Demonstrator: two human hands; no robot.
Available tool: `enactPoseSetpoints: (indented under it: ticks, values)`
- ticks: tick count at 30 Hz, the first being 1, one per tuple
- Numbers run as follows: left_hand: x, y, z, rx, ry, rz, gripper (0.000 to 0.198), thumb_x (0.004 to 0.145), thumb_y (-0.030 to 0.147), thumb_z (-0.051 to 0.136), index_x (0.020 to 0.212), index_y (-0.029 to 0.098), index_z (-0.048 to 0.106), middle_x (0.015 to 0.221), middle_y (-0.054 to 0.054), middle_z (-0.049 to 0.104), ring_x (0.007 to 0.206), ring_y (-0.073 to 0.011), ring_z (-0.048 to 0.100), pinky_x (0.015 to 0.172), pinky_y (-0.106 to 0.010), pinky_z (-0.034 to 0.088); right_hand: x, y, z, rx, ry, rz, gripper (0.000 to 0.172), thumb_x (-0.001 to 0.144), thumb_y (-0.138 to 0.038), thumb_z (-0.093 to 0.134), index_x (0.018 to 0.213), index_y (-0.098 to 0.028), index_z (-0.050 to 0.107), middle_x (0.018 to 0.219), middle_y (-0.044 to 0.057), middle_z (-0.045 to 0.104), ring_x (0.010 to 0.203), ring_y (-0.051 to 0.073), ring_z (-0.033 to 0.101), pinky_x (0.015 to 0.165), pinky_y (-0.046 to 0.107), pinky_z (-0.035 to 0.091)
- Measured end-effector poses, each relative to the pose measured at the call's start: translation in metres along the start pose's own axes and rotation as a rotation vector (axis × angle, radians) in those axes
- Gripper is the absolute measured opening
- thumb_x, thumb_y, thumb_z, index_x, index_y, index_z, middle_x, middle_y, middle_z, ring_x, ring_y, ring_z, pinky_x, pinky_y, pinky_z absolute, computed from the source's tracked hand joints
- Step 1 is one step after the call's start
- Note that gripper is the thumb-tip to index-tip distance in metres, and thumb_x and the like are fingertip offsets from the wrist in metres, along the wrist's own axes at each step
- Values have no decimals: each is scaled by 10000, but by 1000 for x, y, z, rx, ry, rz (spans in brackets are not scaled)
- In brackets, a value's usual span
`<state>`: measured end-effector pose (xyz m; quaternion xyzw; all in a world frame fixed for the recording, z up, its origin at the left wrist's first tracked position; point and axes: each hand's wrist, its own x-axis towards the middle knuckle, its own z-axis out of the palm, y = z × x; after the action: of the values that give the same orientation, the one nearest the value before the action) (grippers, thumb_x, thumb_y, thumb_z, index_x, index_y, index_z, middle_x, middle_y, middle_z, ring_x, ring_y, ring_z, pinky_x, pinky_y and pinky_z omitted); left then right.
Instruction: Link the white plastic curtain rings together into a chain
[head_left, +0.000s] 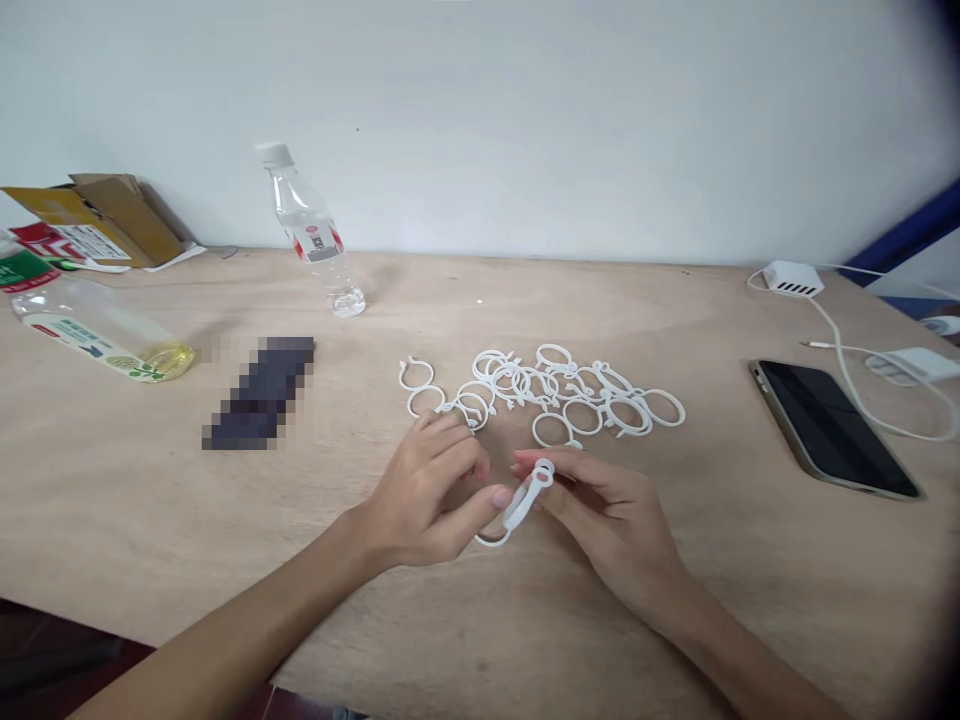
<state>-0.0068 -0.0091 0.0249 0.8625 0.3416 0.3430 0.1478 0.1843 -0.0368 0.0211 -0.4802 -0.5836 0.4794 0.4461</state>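
My right hand (pixel 611 515) pinches white plastic rings (pixel 529 500) with small eyelets, like curtain rings, between thumb and fingers. At least two seem to lie together there, one eyelet close behind another. My left hand (pixel 435 490) is just left of them, its fingers half curled and its thumb apart from the forefinger. That thumb's tip overlaps the held rings; whether it presses on them I cannot tell. Part of the lower ring is hidden behind the left thumb. Just beyond both hands lies a loose spread of similar white rings (pixel 553 430), several overlapping.
A clear water bottle (pixel 315 235) stands at the back left. Left of it are an oil bottle (pixel 97 325) and an open cardboard box (pixel 112 220). A blurred dark object (pixel 259 395) lies nearer. On the right are a phone (pixel 832 425), a white charging hub (pixel 793 278) and cables.
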Motion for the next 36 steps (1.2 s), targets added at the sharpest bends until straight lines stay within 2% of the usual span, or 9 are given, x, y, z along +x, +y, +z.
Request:
enactPoseSetpoints:
  ticks: [6, 10, 13, 16, 19, 21, 25, 32, 36]
  values:
    - [-4, 6, 7, -17, -109, -21, 564, 964, 530, 134, 784, 172, 531, 702, -40, 557, 685, -180, 409, 697, -384, 295, 0, -4, 3, 4, 111, -52, 142, 752, -313, 707, 868, -262, 772, 782, 34, 674, 676, 153, 622, 539, 257, 535]
    - [-4, 5, 9, -13, -192, -64, 595, 967, 526, 95, 815, 160, 540, 725, -44, 537, 726, -193, 403, 721, -391, 287, -4, -4, 9, 80, 41, -55, 110, 740, -290, 720, 830, -269, 780, 749, 36, 691, 667, 153, 627, 538, 248, 524]
    - [-4, 6, 8, -49, -223, -51, 667, 932, 606, 61, 850, 158, 547, 753, -49, 537, 743, -198, 404, 731, -394, 288, -6, -6, 12, 168, 26, -9, 97, 714, -291, 741, 795, -260, 784, 746, 40, 709, 671, 160, 637, 560, 255, 524]
    - [-3, 7, 9, -54, -229, -28, 712, 892, 677, 56, 840, 163, 546, 728, -40, 519, 725, -194, 390, 714, -386, 286, -5, -8, 13, 200, 83, 129, 142, 672, -344, 769, 767, -239, 786, 640, 21, 676, 582, 145, 590, 518, 258, 497]
    - [-4, 7, 12, 22, -192, 4, 625, 922, 627, 118, 736, 171, 503, 682, -32, 500, 695, -187, 374, 690, -374, 278, -3, -8, 12, 235, 54, 258, 216, 645, -355, 781, 810, -216, 788, 564, 2, 633, 467, 92, 465, 426, 224, 404]
    - [-4, 5, 14, 69, -139, 14, 589, 933, 597, 125, 669, 183, 451, 643, -29, 476, 668, -185, 357, 665, -367, 270, -3, -5, 10, 286, -10, 277, 244, 659, -339, 769, 866, -212, 786, 613, 15, 657, 474, 80, 438, 421, 213, 381]
    - [-4, -1, 15, 63, -113, -6, 581, 932, 596, 77, 644, 192, 380, 621, -17, 447, 642, -176, 351, 652, -359, 271, -2, 0, 7, 419, -119, 217, 278, 705, -346, 724, 954, -229, 767, 707, 31, 679, 564, 113, 510, 467, 234, 433]
    - [-4, -2, 16, 16, -161, 16, 584, 934, 595, 63, 629, 196, 361, 610, -6, 416, 643, -175, 360, 654, -353, 279, -2, -11, 7, 188, -78, 142, 250, 814, -382, 635, 712, -180, 741, 536, -14, 561, 495, 90, 468, 473, 229, 400]
    - [-2, -4, 12, 36, -183, 10, 585, 946, 561, 100, 715, 183, 482, 658, -30, 500, 688, -189, 389, 690, -371, 299, -1, -11, 3, 86, -62, 141, 261, 817, -408, 620, 757, -180, 732, 553, -8, 587, 502, 106, 500, 471, 235, 411]
